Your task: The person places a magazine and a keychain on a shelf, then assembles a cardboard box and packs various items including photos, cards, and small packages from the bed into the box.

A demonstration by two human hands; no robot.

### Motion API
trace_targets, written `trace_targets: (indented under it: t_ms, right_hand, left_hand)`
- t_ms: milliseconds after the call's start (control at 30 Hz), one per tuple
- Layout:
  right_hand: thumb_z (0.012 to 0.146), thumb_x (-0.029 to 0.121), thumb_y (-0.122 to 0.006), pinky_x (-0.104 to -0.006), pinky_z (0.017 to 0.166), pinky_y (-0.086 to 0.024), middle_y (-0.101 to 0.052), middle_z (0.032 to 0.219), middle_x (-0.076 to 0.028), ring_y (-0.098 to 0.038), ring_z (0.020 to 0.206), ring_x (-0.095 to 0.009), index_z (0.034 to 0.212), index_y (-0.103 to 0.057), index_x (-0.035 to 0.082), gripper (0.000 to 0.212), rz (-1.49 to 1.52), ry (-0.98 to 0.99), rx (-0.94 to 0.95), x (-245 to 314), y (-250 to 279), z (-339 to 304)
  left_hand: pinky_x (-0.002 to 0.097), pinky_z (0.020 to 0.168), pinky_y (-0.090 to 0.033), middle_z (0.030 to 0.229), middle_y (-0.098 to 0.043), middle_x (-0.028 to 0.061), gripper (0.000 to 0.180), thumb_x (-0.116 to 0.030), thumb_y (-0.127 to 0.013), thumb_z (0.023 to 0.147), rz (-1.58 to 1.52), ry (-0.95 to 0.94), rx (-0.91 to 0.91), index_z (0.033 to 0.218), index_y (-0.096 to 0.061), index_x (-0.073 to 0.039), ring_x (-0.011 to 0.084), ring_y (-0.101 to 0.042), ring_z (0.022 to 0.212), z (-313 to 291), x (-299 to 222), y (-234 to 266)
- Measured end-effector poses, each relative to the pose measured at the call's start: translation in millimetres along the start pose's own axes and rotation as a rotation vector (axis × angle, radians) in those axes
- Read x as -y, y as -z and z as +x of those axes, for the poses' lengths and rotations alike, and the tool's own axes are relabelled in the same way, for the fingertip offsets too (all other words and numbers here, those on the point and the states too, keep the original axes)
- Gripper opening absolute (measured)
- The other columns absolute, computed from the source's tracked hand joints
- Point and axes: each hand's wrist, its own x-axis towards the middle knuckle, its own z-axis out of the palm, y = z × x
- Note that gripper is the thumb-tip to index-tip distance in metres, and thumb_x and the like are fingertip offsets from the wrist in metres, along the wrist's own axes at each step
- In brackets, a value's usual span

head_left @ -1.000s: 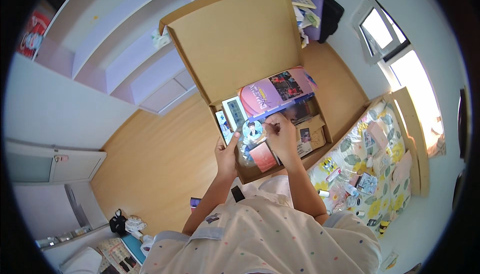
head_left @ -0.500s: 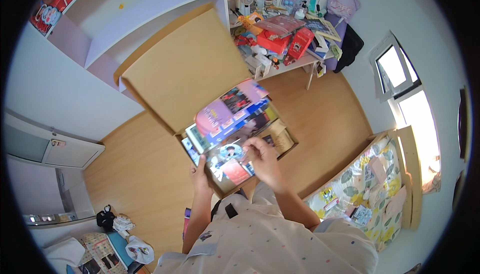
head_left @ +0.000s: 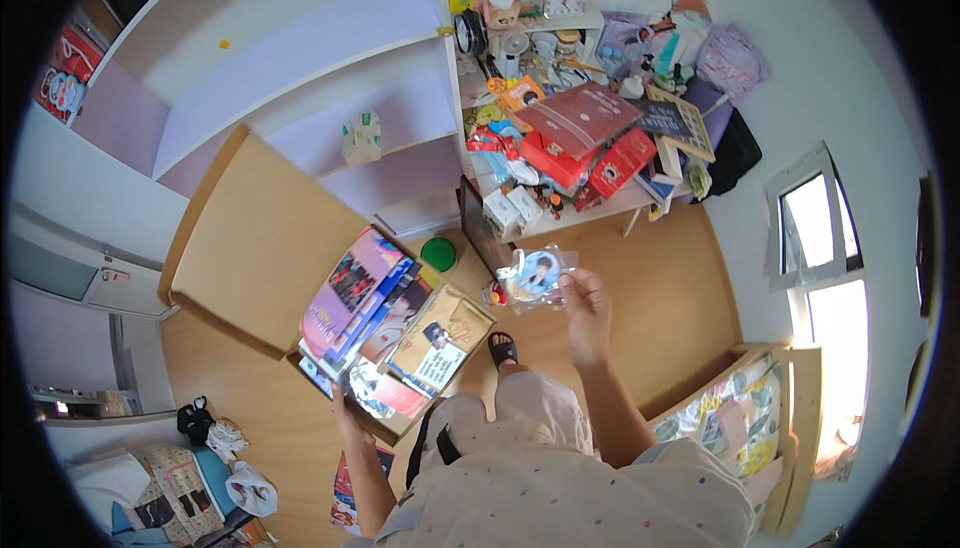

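Observation:
In my right hand [head_left: 588,313] a round badge with a portrait on blue [head_left: 540,274], inside a clear plastic bag, is pinched at its right edge and held out right of the box. My left hand [head_left: 347,418] grips the near left side of an open cardboard box [head_left: 395,436], its fingers partly hidden by the box. A pink and purple printed folder or album [head_left: 340,293], a tan packet [head_left: 460,326] and several cards and photos lie in the box. The box's large brown lid [head_left: 250,238] stands tipped back at the left.
Ahead stands a white shelf unit [head_left: 330,58]. The desk [head_left: 590,218] beside it is heaped with red boxes [head_left: 620,163] and small goods. A green round lid [head_left: 438,254] is below the shelves; a bed [head_left: 740,418] is at the right.
My right hand has lifted the bagged badge out of the box and carried it right and forward. The box, with my left hand on it, has shifted left.

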Motion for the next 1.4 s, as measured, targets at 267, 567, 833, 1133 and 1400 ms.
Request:
trace_targets:
  t_ms: [267,567,833,1133,1400]
  right_hand:
    - [0.096,0.013,-0.063,-0.0244,0.063,-0.048,-0.066,0.089,-0.004,-0.058,0.073,-0.008,0.105,-0.061,0.002,0.014,0.103,-0.043,-0.142,-10,24,129]
    - [0.093,0.012,-0.061,-0.0309,0.074,-0.056,-0.058,0.090,-0.003,-0.061,0.079,-0.013,0.105,-0.057,0.002,0.016,0.074,0.015,-0.349,-53,60,356]
    - [0.090,0.007,-0.060,-0.0338,0.074,-0.058,-0.061,0.098,-0.012,-0.064,0.083,-0.022,0.109,-0.057,-0.003,0.022,-0.052,-0.093,-0.453,-83,28,551]
    - [0.092,-0.006,-0.051,-0.0356,0.096,-0.049,-0.059,0.105,-0.015,-0.058,0.095,-0.025,0.113,-0.054,-0.004,0.021,0.305,-0.279,-0.051,-66,62,587]
    - [0.091,0.015,-0.067,-0.0328,0.095,-0.051,-0.064,0.119,-0.009,-0.062,0.110,-0.018,0.126,-0.057,0.003,0.039,0.126,-0.212,0.529,18,29,277]
  left_hand:
    - [0.0400,0.106,-0.040,0.138,-0.052,0.0109,0.074,-0.058,-0.057,0.092,-0.067,-0.018,-0.149,0.141,-0.042,-0.005,0.0271,-0.051,0.125,2,24,12]
    - [0.0409,0.107,-0.038,0.140,-0.049,0.0119,0.072,-0.055,-0.055,0.094,-0.087,-0.003,-0.163,0.142,-0.040,-0.003,0.0280,-0.049,0.126,25,67,-16]
    - [0.0411,0.109,-0.035,0.146,-0.042,0.0135,0.083,-0.059,-0.057,0.091,-0.011,0.029,-0.255,0.146,-0.034,-0.002,0.0293,-0.044,0.131,1,54,-48]
    - [0.0418,0.108,-0.036,0.143,-0.045,0.0138,0.079,-0.057,-0.057,0.092,0.040,0.100,-0.240,0.145,-0.036,-0.002,0.0288,-0.045,0.130,1,40,-70]
    - [0.0441,0.109,-0.035,0.145,-0.043,0.0151,0.075,-0.056,-0.051,0.095,0.113,0.213,-0.072,0.145,-0.036,-0.003,0.0312,-0.043,0.131,2,31,-65]
